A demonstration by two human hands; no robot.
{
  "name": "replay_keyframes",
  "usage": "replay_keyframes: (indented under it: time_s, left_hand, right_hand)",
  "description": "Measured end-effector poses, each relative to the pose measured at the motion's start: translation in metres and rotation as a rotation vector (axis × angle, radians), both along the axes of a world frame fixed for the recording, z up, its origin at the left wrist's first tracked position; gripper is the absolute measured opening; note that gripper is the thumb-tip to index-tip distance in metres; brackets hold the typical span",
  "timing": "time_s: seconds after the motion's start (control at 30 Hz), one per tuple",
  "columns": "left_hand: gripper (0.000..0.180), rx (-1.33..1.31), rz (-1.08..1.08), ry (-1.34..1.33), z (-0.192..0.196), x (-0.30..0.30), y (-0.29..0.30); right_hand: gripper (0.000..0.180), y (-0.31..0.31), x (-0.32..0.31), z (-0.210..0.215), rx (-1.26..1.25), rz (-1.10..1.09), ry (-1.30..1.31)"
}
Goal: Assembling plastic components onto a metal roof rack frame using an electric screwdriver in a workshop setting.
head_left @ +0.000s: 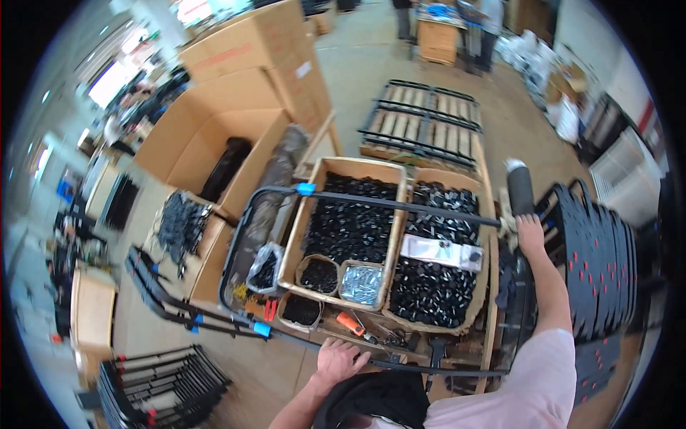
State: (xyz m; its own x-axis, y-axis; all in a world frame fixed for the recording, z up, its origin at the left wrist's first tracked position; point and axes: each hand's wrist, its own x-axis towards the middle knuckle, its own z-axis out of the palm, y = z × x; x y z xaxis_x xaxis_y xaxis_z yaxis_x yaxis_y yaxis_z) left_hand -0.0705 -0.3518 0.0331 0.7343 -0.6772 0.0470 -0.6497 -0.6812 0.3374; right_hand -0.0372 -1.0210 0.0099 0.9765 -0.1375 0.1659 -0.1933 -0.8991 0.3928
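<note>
Over the cluttered workbench, a black U-shaped frame [400, 204] lies with its closed end toward the person's left; its far tube crosses above the left bin [363, 164] and the right bin [443, 176], both filled with small black parts, and its near tube runs along the bench's near edge. The left hand [343, 360] grasps the near tube, fingers curled over it from above. The right hand [530, 232] is beside the far tube's end, at the base of a dark cylinder [520, 187]; its fingertips are partly hidden, so whether they are clenched on the cylinder or the tube cannot be told. The step in hand appears to be steadying the frame at the bench. For a good result, the left hand should press evenly to prevent the tube from rolling, while the right confirms a firm hold before applying force. Lifting the frame level should avoid snagging the blue clip [306, 189] on the bin rim. The orange-handled tool [350, 323] calls for clearance from the near tube.
</note>
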Motion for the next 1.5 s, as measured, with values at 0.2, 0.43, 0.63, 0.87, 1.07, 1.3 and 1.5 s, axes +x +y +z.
replay_keyframes:
  time_s: [0.2,0.43,0.63,0.87,1.07,1.3,1.5]
  left_hand:
    - [0.043,-0.028,-0.021,0.05,-0.015,0.002,0.017]
    - [0.034,-0.142,0.042,0.065,-0.01,-0.002,0.025]
    - [0.026,-0.461,0.193,-0.001,0.01,-0.054,0.099]
    - [0.019,-0.396,0.824,-0.048,-0.021,-0.092,0.178]
    - [0.027,-0.336,0.511,-0.429,0.008,0.046,0.15]
    - [0.015,-0.084,0.45,-0.453,-0.032,0.058,0.144]
    - [0.015,-0.086,0.416,-0.515,-0.028,0.061,0.127]
  right_hand:
    - [0.031,0.109,0.094,-0.003,0.53,0.123,-0.135]
    - [0.047,0.358,0.277,0.054,0.784,0.591,-0.396]
    - [0.037,0.353,0.297,-0.021,0.212,0.561,-0.066]
    - [0.037,0.488,0.186,0.102,0.551,0.503,0.37]
    - [0.025,0.608,0.008,0.045,0.945,0.65,0.635]
    - [0.045,0.413,-0.141,0.067,0.685,0.741,0.45]
    - [0.055,0.427,-0.211,0.005,0.684,0.427,0.121]
